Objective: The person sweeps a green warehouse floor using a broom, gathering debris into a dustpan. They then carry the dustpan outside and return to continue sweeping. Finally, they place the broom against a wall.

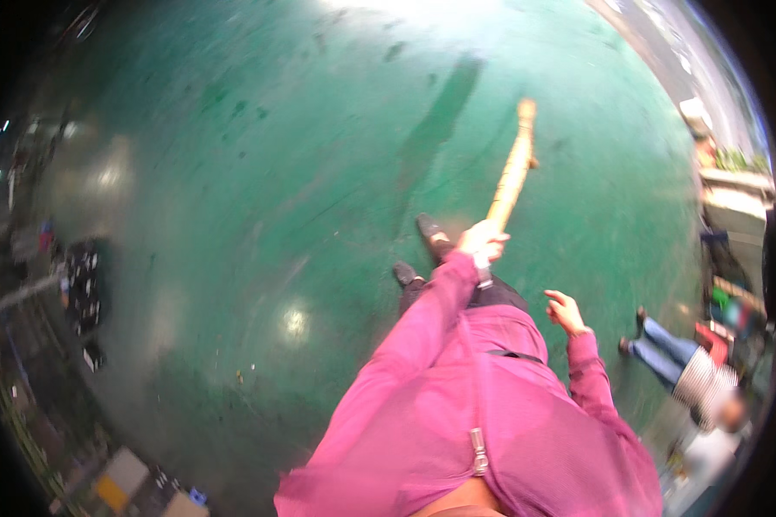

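Note:
My left hand [485,240] is closed round the near end of a long tan stick-like thing [515,172]. It slants away from me over the floor, with dark marks along it, a small stub on its right side and a rounded far end. What it is made of I cannot tell. To the right of my waist, my right hand [564,312] hangs free, its fingers partly bent and the index finger pointing left. No object shows in it. Both arms wear pink sleeves.
A glossy green floor [233,215] spreads around my feet [422,250]. At the right, a person in jeans [677,358] stands near a red thing [713,342]. A pale ledge with plants [737,185] lies farther up. Dark racks and boxes [84,284] line the left.

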The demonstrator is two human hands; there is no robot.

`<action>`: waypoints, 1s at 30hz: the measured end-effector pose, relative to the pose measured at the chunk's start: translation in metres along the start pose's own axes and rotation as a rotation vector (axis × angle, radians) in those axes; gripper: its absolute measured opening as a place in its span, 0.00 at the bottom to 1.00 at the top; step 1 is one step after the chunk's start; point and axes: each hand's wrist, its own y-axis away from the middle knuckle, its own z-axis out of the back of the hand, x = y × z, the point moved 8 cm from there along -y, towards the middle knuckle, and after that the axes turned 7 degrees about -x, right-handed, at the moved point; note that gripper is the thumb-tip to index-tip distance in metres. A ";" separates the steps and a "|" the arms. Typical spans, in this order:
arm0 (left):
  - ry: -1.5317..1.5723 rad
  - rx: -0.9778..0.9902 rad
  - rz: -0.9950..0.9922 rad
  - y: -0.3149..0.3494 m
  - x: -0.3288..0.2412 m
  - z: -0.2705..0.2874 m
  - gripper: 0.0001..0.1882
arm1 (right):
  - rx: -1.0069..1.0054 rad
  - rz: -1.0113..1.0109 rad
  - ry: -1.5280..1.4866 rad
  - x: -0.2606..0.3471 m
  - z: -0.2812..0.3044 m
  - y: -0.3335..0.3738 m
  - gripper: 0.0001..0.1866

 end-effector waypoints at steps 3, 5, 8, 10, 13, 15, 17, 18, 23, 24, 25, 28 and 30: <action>0.009 -0.109 0.017 -0.072 -0.014 -0.020 0.13 | -0.032 0.014 0.016 0.008 0.017 -0.002 0.18; 0.215 0.017 0.103 -0.090 -0.037 -0.011 0.13 | -0.059 -0.097 0.012 -0.005 0.027 -0.006 0.18; 0.211 -0.086 0.061 -0.093 -0.075 0.042 0.12 | -0.026 -0.211 -0.004 -0.027 0.032 -0.016 0.17; 0.113 -0.217 -0.130 -0.065 -0.115 0.102 0.07 | 0.002 -0.229 0.067 -0.033 0.034 -0.026 0.17; 0.074 -0.364 -0.354 0.020 -0.151 0.197 0.12 | 0.026 -0.221 0.111 -0.024 0.037 -0.045 0.17; -0.086 -0.598 -0.508 0.091 -0.153 0.256 0.15 | 0.010 -0.193 0.116 -0.006 0.041 -0.059 0.18; -0.071 -0.734 -0.599 0.151 -0.138 0.295 0.17 | 0.026 -0.135 0.107 0.020 0.043 -0.073 0.18; 0.309 -0.667 -0.463 0.162 -0.126 0.311 0.11 | 0.019 -0.126 0.111 0.032 0.043 -0.079 0.19; 0.524 -0.653 -0.478 0.202 -0.153 0.315 0.08 | 0.055 -0.043 0.008 0.080 0.040 -0.110 0.19; 0.496 -0.631 -0.511 0.204 -0.166 0.306 0.09 | 0.073 -0.041 -0.033 0.084 0.039 -0.115 0.19; 0.499 -0.600 -0.571 0.206 -0.174 0.294 0.08 | 0.076 -0.012 -0.040 0.086 0.039 -0.121 0.19; 0.559 -0.610 -0.747 0.226 -0.169 0.256 0.06 | 0.049 -0.030 -0.109 0.071 0.039 -0.138 0.19; 0.416 -0.732 -0.684 0.236 -0.145 0.224 0.11 | 0.027 -0.079 -0.117 0.048 0.032 -0.148 0.21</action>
